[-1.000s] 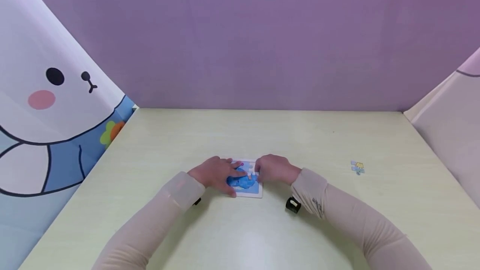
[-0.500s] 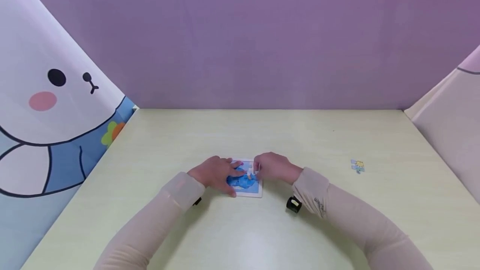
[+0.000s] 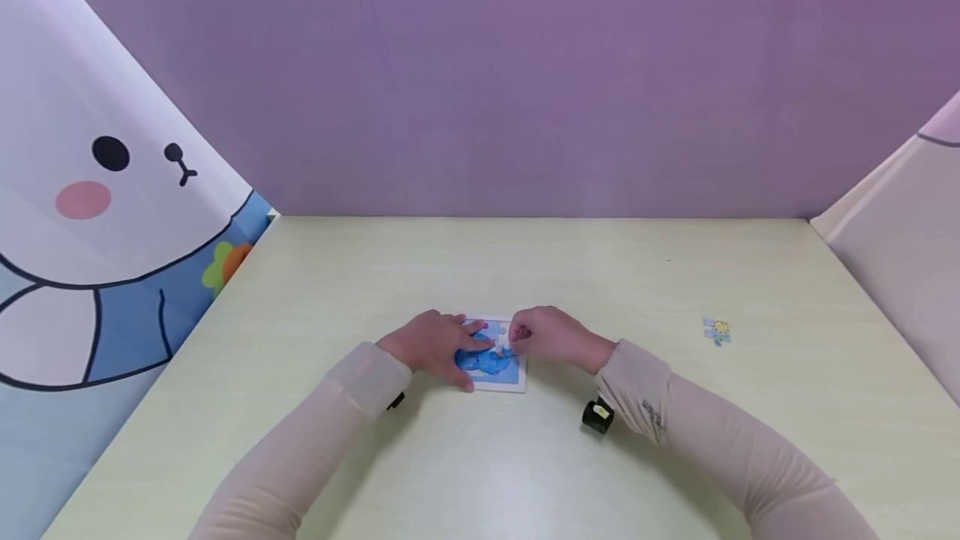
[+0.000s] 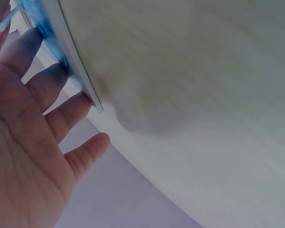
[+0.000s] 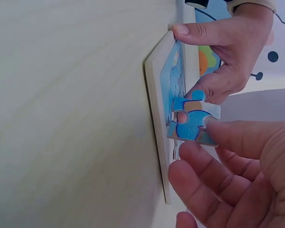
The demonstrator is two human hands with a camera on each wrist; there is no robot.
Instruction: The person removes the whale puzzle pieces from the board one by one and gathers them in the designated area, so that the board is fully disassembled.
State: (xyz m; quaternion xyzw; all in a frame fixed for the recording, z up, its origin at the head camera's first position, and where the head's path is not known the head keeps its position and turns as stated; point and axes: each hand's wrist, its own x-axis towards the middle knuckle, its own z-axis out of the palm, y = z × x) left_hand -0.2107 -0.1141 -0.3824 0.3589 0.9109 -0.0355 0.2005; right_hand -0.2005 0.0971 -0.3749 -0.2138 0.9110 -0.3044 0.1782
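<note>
A small jigsaw puzzle board (image 3: pixel 501 387) with a pale frame and a blue picture lies on the table. My left hand (image 3: pixel 431 348) rests on its left side with fingers spread; in the left wrist view, the fingertips touch the board (image 4: pixel 78 57) near its edge. At the right side of the board, my right hand (image 3: pixel 553 335) pinches a puzzle piece (image 5: pixel 194 124), blue with tan and white patches. In the right wrist view that piece is tilted up off the board, thumb on its near face. Part of the picture is hidden under my left fingers.
Loose puzzle pieces (image 3: pixel 717 330) with a yellow sun lie to the right on the pale wooden table (image 3: pixel 480 457). A purple backdrop (image 3: pixel 525 82) stands behind, and a cartoon-printed cloth (image 3: pixel 112 240) hangs at the left. A black wrist camera (image 3: pixel 598 415) sits under the right sleeve.
My right forearm has shifted slightly right and the right hand has turned, showing more of its fingers and thumb. My left hand and the board stay nearly where they were.
</note>
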